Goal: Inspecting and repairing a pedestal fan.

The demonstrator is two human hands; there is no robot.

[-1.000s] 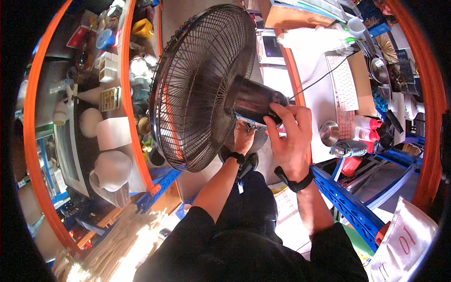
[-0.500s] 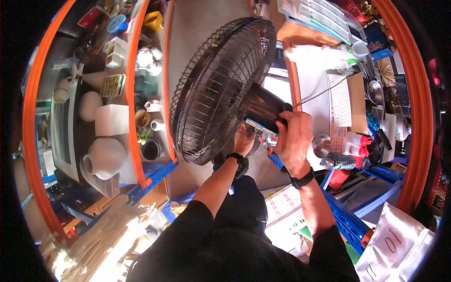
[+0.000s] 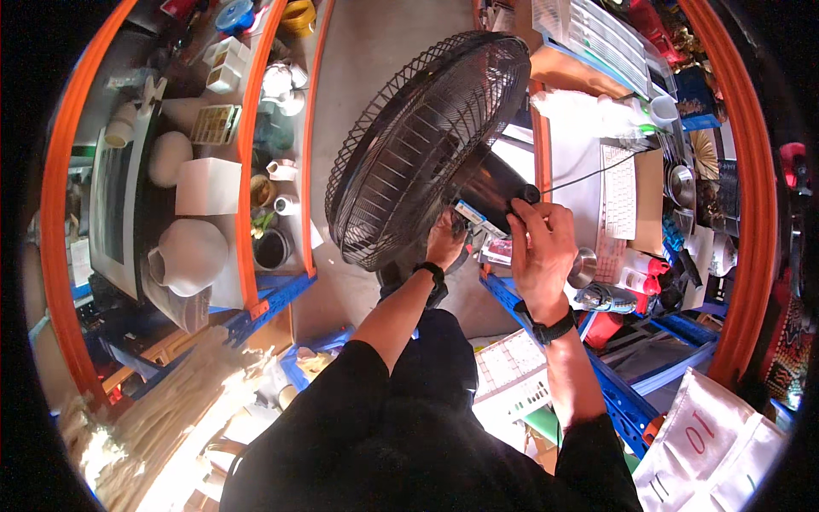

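A black electric fan (image 3: 426,149) with a round wire cage stands tilted in front of me, its cage facing left. Its cylindrical motor housing (image 3: 496,183) points toward my right, with a small round knob (image 3: 531,194) on the rear end. Under the housing, my left hand (image 3: 445,242) is closed around the fan's neck, its fingers partly hidden. My right hand (image 3: 546,247) has bent fingers gripping the rear of the housing, close beside the knob. A blue-and-white label strip (image 3: 478,218) runs along the housing's lower side, between the hands.
Orange-posted shelves flank me. At left are a white round vase (image 3: 194,258), a white box (image 3: 207,186) and small jars. To the right lie a white keyboard (image 3: 618,192), a metal bowl (image 3: 583,268) and red-capped bottles (image 3: 646,273). A white fabric pocket sheet (image 3: 704,444) hangs lower right.
The fan and both hands appear slightly farther right in the picture, and the shelves have shifted as the view moved. My right fingers have shifted slightly at the housing's rear; both hands stay on the fan.
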